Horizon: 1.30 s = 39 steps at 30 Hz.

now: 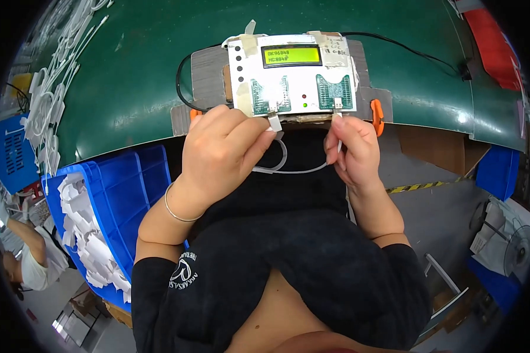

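Head view: the left hand (pixel 218 150) and right hand (pixel 356 147) each close a pinch grip on one end of the white cable (pixel 294 171); plugs (pixel 338 104) project beyond the grip onto the test unit (pixel 303 76), at the worktop (pixel 141 112)'s near edge.

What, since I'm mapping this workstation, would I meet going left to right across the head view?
White cable bundle → left hand → lit green indicator light → right hand → brown cardboard → fan.
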Each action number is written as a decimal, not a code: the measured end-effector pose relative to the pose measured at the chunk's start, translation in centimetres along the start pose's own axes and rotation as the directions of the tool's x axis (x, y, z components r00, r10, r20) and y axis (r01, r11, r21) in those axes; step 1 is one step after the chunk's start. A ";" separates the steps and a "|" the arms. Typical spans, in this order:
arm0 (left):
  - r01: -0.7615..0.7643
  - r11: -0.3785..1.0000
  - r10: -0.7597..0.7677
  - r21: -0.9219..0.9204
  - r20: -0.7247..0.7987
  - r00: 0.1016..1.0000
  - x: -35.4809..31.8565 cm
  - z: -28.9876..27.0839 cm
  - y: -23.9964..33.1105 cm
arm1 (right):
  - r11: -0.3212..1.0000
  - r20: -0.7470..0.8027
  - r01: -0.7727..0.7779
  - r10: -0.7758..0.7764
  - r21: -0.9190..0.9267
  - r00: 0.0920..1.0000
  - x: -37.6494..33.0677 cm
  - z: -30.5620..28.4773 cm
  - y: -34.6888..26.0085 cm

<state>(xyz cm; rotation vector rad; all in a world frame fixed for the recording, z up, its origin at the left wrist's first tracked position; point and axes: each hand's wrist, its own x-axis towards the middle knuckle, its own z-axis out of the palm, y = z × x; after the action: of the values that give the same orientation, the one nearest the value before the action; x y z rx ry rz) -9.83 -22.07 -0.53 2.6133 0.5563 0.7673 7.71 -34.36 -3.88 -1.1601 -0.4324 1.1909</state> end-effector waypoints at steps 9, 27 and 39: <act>0.039 0.999 -0.038 -0.021 0.027 0.999 0.2 0.0 -0.1 | 0.998 0.033 0.060 -0.059 -0.033 0.998 0.0 -0.2 0.4; 0.086 0.996 -0.087 -0.032 -0.057 0.995 -0.7 -1.2 -0.3 | 0.998 -0.027 -0.027 0.029 0.062 0.999 -0.5 0.4 0.1; 0.479 0.860 -0.505 -0.175 -0.157 0.849 -14.7 0.5 -5.2 | 0.999 -0.005 -0.039 0.039 0.007 0.999 -0.4 0.9 -1.0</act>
<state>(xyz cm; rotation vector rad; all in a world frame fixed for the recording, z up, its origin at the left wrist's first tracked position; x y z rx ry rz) -22.31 -24.53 -9.58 2.1372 1.1416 0.8535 7.32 -34.26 -2.54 -1.1697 -0.4026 1.2225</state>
